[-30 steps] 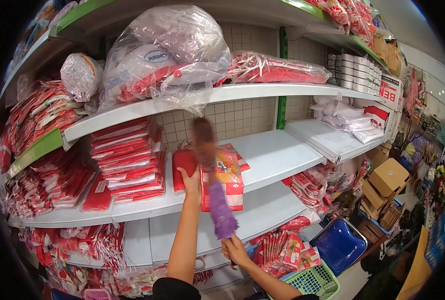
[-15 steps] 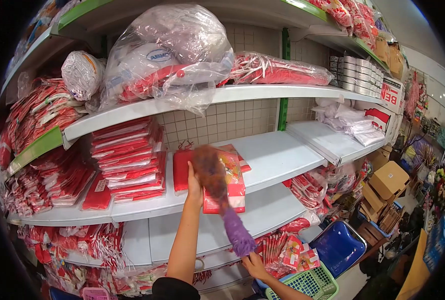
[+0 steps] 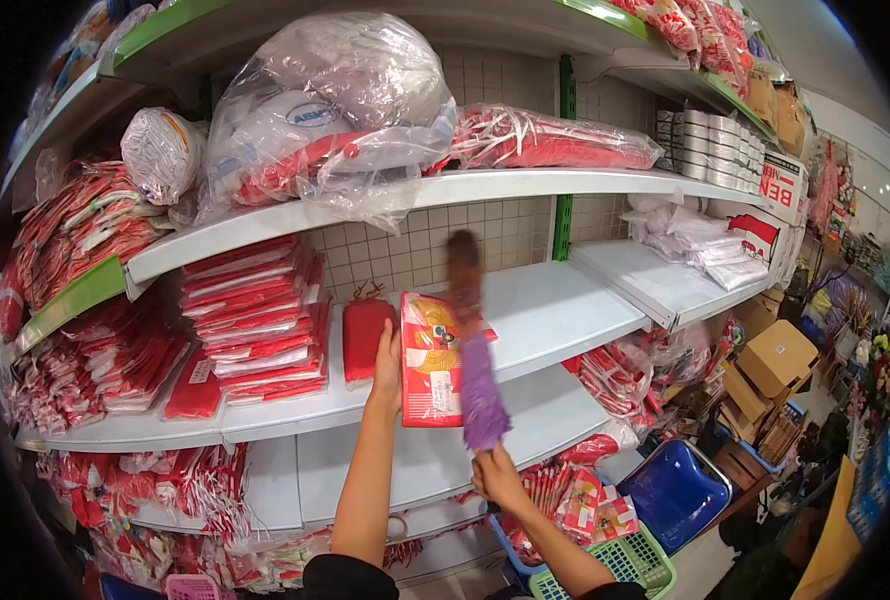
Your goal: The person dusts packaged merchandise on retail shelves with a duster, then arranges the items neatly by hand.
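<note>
My right hand [image 3: 499, 478] is closed round the handle end of a duster [image 3: 484, 380], purple near the hand and brown, blurred by motion, at its tip. The duster points up across the middle shelf. At the left edge of a red and yellow printed packet [image 3: 432, 350] with a white label, my left hand [image 3: 388, 368] holds it up in front of the shelf; part of its grip is hidden. Just left of that hand, a plain red packet [image 3: 368, 340] lies on the shelf.
A tall stack of red and white packets [image 3: 255, 325] stands to the left on the shelf [image 3: 555, 300]. Overhead, a shelf edge [image 3: 525, 184] carries a big plastic bag [image 3: 335, 120]. Low on the right are a green basket [image 3: 645, 560] and a blue chair [image 3: 677, 497].
The duster has swung upright and its brown tip has moved up and right, off the printed packet. My right hand has risen slightly. The printed packet has turned and shows more of its front.
</note>
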The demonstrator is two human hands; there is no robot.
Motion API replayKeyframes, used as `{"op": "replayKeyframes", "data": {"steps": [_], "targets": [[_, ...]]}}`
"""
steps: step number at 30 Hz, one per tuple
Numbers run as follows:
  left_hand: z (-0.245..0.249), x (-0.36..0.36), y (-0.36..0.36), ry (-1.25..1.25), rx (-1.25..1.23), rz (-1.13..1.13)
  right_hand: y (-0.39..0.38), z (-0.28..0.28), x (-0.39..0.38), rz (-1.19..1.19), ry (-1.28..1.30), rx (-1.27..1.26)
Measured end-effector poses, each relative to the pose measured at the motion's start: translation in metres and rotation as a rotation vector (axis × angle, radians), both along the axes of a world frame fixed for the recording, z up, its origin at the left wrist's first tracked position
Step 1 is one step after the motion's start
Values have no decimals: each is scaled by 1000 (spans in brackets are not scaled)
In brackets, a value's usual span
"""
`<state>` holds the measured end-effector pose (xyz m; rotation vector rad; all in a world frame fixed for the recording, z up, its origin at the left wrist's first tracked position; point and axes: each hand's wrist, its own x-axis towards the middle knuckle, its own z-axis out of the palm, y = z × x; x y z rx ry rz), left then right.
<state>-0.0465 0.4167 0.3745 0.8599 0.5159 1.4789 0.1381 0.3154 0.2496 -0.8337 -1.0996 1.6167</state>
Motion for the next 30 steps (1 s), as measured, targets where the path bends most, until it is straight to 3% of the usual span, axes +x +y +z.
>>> {"op": "replayKeyframes", "data": {"steps": [3, 4, 7, 8, 9, 11, 13, 17, 20, 23, 25, 27, 30], "targets": [[-10, -7, 11, 177, 169, 277, -20, -42, 4, 31, -397, 461], [-11, -2, 10, 144, 164, 377, -24, -49, 9, -5, -375, 364], [-9, -6, 9, -37, 41, -84, -47, -53, 21, -76, -262, 97], [-4, -3, 4, -65, 36, -75, -57, -48, 22, -78, -186, 29], [-1, 0, -2, 64, 27, -2, -64, -47, 22, -81, -109, -38], [4, 5, -8, 329, 13, 140, -48, -107, 41, -240, -491, 503], [-17, -1, 9, 161, 90, 93, -51, -77, 60, -414, -695, 859], [-3, 9, -11, 135, 25, -13, -46, -32, 88, -290, -87, -76], [-1, 24, -32, 203, 11, -99, -37, -3, 100, -214, 38, -55], [-9, 47, -48, 91, 47, -288, -28, 4, 92, -155, 157, 262], [-9, 61, -57, 65, 43, -338, -30, 10, 85, -150, 147, 230], [-10, 70, -62, 58, 43, -360, -23, 25, 61, -355, 48, 421], [-6, 71, -65, 706, 238, -44, -29, 40, 55, -277, 196, 133]]}}
